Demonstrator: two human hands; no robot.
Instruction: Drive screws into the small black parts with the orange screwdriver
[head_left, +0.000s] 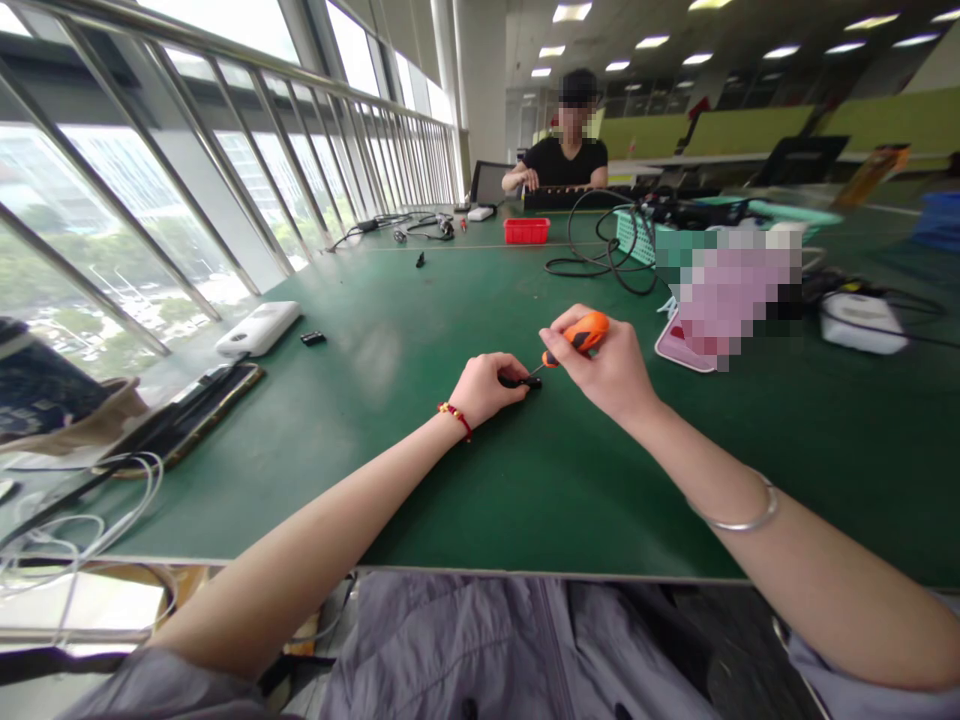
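My right hand [619,365] is closed around the orange and black handle of a screwdriver [587,332]. Its thin metal shaft slants down and left to a small black part [534,382] on the green tabletop. My left hand [491,388] pinches that part from the left, fingers curled over it. The screwdriver's tip meets the part or lies very close to it; the exact contact is too small to tell. Much of the black part is hidden under my left fingers.
Left lie a white box [260,328], a small black piece [313,338] and a dark phone-like slab [217,405]. Ahead are a red tray [526,231] and black cables [611,255]. A pink phone [694,335] and teal basket [636,238] stand right. A person [566,160] sits opposite.
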